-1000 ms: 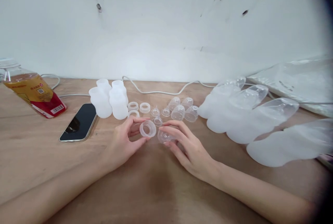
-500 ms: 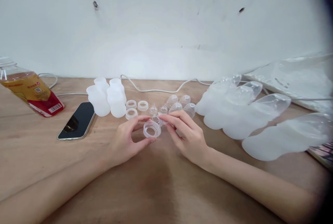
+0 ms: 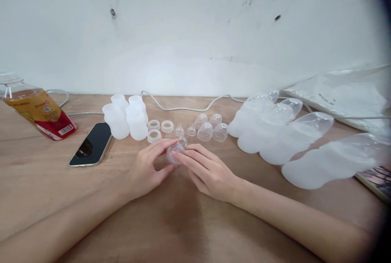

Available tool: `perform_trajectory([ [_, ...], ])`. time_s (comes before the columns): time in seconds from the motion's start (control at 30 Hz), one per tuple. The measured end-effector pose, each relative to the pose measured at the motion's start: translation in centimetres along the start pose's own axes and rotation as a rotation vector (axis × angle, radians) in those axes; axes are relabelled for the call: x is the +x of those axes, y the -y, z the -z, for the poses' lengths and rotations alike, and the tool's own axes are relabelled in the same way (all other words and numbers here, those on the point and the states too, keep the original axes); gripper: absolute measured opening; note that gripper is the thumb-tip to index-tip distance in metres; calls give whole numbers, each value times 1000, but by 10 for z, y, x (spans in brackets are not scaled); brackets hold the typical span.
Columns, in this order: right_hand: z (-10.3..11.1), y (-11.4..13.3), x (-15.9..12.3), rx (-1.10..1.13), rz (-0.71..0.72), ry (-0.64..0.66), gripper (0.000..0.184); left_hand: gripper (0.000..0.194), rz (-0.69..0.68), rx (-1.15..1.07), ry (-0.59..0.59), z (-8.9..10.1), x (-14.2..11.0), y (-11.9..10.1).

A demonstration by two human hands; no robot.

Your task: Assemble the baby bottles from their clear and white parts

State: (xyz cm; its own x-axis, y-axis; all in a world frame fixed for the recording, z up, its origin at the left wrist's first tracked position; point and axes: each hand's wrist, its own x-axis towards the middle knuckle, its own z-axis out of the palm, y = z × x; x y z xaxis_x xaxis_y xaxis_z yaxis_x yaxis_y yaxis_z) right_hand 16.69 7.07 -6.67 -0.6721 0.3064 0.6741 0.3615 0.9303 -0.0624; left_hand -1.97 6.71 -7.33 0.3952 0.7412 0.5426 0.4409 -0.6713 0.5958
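Note:
Between thumb and fingers, my left hand [image 3: 149, 167] grips a clear screw ring [image 3: 171, 158] of a baby bottle. The fingers of my right hand [image 3: 210, 171] press together at the ring's opening on a clear bottle teat, which they mostly hide; I cannot tell how deep it sits. Just beyond lie several loose teats [image 3: 191, 131]. To their left are three more screw rings [image 3: 167, 127] on the table. A group of clear domed caps [image 3: 205, 131] stands to the right of the teats.
Several white bottle bodies [image 3: 137, 122] stand at back left, beside a phone [image 3: 91, 144] and a drink bottle [image 3: 45, 112]. On the right lie several capped bottles [image 3: 287, 142], with a plastic bag [image 3: 351, 87] behind. A cable [image 3: 183, 109] runs along the wall.
My right hand has moved left with the teat, from beside the screw ring to its opening. My left hand still holds the ring. The view has tilted slightly up.

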Motion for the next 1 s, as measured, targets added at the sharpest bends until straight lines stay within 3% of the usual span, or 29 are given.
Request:
perform_trajectory([
  [0.13, -1, 4, -2, 67, -95, 28, 38, 37, 37, -40, -41, 0, 0, 1],
  [0.27, -2, 6, -3, 192, -276, -43, 30, 37, 21, -70, -63, 0, 0, -1],
  [0.37, -5, 5, 0, 534, -571, -82, 27, 35, -82, 10, -65, 1, 0, -3],
  [0.47, -9, 3, 6, 980, -822, 63, 27, 32, -186, 61, -23, 2, 0, -5],
  [0.53, -9, 3, 10, 1092, -887, 127, 30, 32, -207, 60, 1, 1, 0, -5],
  [0.67, -6, 6, 11, 925, -945, 103, 27, 38, -55, 90, 2, 0, 2, -6],
  [0.8, -5, 11, 9, 740, -903, 179, 23, 7, 177, 81, 71, -1, 3, -6],
  [0.9, -5, 12, 9, 662, -863, 212, 25, 10, 241, 62, 159, -3, 4, -6],
  [1.0, -5, 13, 8, 657, -862, 150, 22, 10, 325, -34, 168, -6, 3, -7],
])
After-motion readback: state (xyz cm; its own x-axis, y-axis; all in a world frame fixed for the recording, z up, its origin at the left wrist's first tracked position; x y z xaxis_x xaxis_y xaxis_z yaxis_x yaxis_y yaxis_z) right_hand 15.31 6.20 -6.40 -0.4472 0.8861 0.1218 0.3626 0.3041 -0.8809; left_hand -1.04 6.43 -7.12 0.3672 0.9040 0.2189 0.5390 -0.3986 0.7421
